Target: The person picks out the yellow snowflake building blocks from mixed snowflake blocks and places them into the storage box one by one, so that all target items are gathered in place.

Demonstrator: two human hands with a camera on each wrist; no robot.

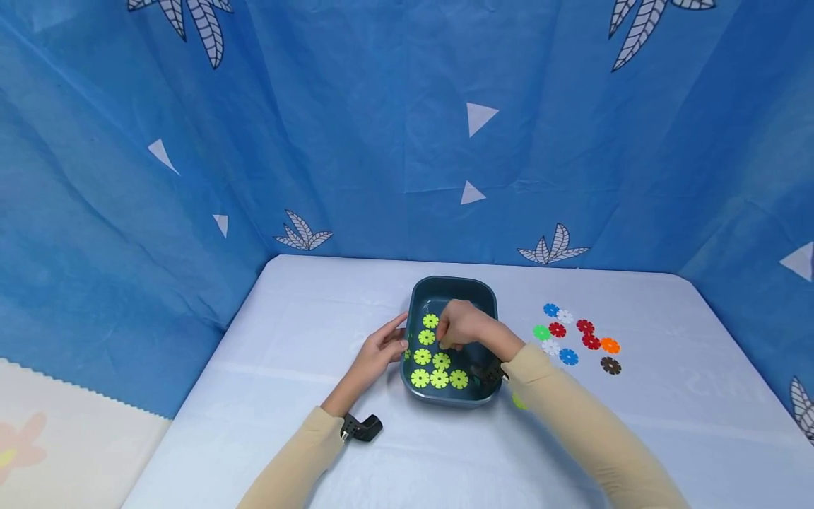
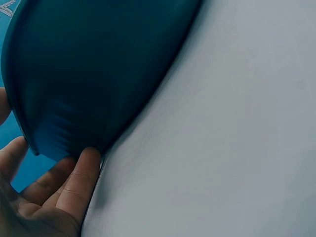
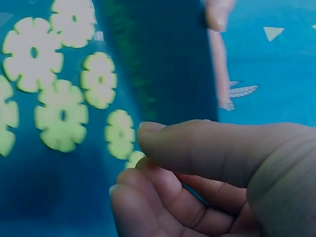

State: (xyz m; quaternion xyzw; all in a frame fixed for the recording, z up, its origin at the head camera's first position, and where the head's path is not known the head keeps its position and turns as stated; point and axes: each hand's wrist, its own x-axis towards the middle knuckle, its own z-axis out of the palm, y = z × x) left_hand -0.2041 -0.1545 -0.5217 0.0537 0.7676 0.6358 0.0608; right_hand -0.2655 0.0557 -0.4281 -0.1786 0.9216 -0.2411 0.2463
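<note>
Tray: dark teal, rounded corners, on tabletop (image 1: pixel 305 318) approx. ctr., in front of person; tray (image 1: pixel 454 288) long axis runs near-to-far, short sides facing person & backdrop.
Yellow-green discs (image 1: pixel 422 356): 7 visible, notched rim, ctr. hole, lying flat on tray floor; round, so no long axis. Lined up along tray's L wall & near end: 3 in near row, 2 in next, then single discs two deep toward far end.
L hand (image 1: pixel 379 351): at tray's L side, fingers spread & mostly extended, fingertips touching outer wall/rim.
R hand (image 1: pixel 464 325): inside tray outline, above floor, just beside disc column; fingers curled, thumb tip close to index, gap narrow. Cannot tell if a disc is held betw. them.
Loose discs (image 1: pixel 569 357): 10 on tabletop, R of tray, same notched type: 2 blue, 2 white, 3 red, 1 green, 1 orange, 1 brown; flat, irreg. cluster.
Stray disc (image 1: pixel 519 401): yellow-green, on tabletop by tray's near R corner, partly hidden under R sleeve (image 1: pixel 572 417).
Wrist units: black, one per wrist; L unit (image 1: pixel 364 428) clear of tray, R unit (image 1: pixel 488 372) over tray's R side.
Backdrop (image 1: pixel 394 141): blue cloth, white triangles & outlined leaves.
Markings: faint letter-like marks, tabletop R side; illegible.
</note>
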